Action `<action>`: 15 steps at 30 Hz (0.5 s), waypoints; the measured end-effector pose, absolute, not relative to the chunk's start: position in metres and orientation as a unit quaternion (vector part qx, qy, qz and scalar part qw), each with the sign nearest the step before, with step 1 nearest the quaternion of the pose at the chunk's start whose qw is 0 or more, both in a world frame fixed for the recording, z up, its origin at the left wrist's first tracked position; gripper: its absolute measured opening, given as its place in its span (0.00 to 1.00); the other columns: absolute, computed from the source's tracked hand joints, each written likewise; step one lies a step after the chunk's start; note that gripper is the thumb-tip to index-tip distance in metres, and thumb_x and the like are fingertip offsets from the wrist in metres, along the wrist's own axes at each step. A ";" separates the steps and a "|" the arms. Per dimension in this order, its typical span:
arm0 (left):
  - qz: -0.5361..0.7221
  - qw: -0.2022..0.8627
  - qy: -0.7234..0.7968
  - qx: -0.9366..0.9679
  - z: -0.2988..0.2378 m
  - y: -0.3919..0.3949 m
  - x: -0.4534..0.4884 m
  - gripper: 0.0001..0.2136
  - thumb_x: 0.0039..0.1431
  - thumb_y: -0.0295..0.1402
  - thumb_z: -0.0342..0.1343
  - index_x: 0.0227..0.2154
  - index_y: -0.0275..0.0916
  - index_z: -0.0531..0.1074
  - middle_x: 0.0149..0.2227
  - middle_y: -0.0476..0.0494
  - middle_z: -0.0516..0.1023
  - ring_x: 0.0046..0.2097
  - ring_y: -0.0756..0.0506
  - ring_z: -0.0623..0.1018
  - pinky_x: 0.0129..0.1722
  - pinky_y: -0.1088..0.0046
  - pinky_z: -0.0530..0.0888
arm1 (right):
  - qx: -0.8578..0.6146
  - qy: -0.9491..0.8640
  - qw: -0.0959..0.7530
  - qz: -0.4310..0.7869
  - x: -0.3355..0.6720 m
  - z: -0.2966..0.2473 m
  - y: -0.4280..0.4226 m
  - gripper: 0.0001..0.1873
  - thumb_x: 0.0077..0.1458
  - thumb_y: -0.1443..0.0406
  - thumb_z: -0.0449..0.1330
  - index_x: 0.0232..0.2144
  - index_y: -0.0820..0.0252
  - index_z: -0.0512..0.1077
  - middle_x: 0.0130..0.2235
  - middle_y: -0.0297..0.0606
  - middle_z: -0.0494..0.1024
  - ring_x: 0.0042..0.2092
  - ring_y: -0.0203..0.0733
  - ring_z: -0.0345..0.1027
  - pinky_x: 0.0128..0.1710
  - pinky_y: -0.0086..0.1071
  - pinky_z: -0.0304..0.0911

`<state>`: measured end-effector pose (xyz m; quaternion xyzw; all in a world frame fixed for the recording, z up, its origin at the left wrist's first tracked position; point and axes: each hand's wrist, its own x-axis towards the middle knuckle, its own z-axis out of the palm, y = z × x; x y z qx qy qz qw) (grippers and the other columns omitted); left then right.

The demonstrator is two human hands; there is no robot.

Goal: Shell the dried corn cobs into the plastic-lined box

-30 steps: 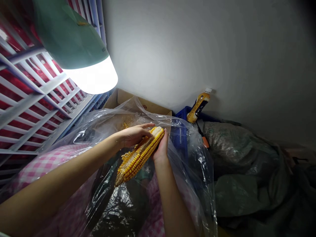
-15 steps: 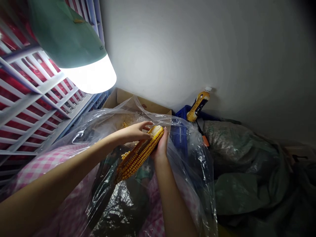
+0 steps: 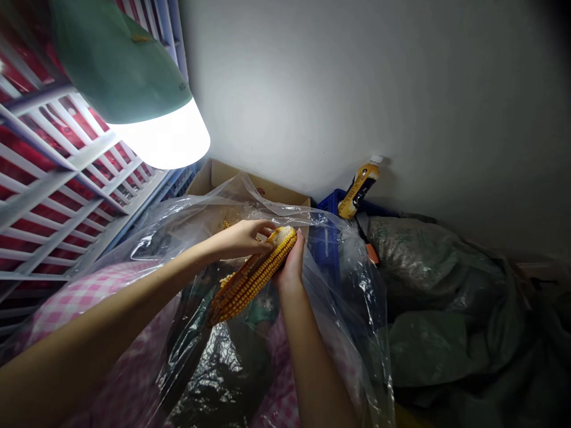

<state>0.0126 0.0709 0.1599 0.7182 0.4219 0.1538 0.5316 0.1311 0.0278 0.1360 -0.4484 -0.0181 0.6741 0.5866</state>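
Note:
A long yellow corn cob (image 3: 252, 276) with some rows of kernels stripped off is held over a clear plastic bag (image 3: 339, 285). My right hand (image 3: 292, 261) is wrapped round the cob's upper end from the right side. My left hand (image 3: 241, 238) curls over the cob's tip from the left, fingers pinched on the kernels there. Loose kernels (image 3: 228, 278) lie in the bag just below the cob. Pink checked cloth (image 3: 89, 291) shows under the plastic, beneath my arms.
A bright lamp with a green shade (image 3: 134, 89) hangs at the upper left before white slats (image 3: 57, 178). A cardboard box (image 3: 232, 178) sits behind the bag. A yellow bottle (image 3: 359, 187) leans on the wall above a blue crate (image 3: 332, 205). Dark sacks (image 3: 428, 297) fill the right.
The cob has turned in my hands, so its bare pale strip no longer faces up. My left fingers have curled tighter onto the tip.

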 end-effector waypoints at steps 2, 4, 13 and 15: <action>0.156 0.544 0.425 0.706 0.159 0.071 0.012 0.23 0.43 0.37 0.57 0.46 0.42 0.68 0.43 0.46 0.74 0.43 0.43 0.73 0.40 0.74 0.69 | -0.450 -0.015 0.588 0.672 0.131 0.136 0.028 0.29 0.50 0.46 0.41 0.41 0.59 0.67 0.34 0.36 0.76 0.33 0.41 0.70 0.33 0.36 0.67; 0.159 0.557 0.425 0.696 0.159 0.072 0.013 0.23 0.42 0.37 0.57 0.46 0.42 0.68 0.43 0.46 0.74 0.43 0.43 0.73 0.40 0.73 0.69 | -0.449 -0.011 0.589 0.671 0.132 0.136 0.028 0.29 0.50 0.46 0.41 0.40 0.59 0.67 0.34 0.36 0.75 0.33 0.40 0.70 0.33 0.35 0.67; 0.154 0.556 0.421 0.700 0.159 0.072 0.014 0.24 0.43 0.36 0.58 0.46 0.40 0.67 0.44 0.45 0.74 0.44 0.43 0.73 0.42 0.72 0.69 | -0.452 0.003 0.591 0.668 0.133 0.136 0.028 0.28 0.50 0.46 0.41 0.39 0.60 0.67 0.33 0.36 0.75 0.32 0.40 0.70 0.33 0.35 0.67; 0.150 0.555 0.419 0.702 0.160 0.072 0.013 0.24 0.44 0.36 0.57 0.47 0.39 0.67 0.45 0.44 0.74 0.44 0.43 0.73 0.43 0.72 0.69 | -0.452 0.011 0.592 0.668 0.133 0.137 0.028 0.27 0.50 0.47 0.42 0.39 0.59 0.67 0.32 0.35 0.75 0.32 0.40 0.70 0.33 0.36 0.67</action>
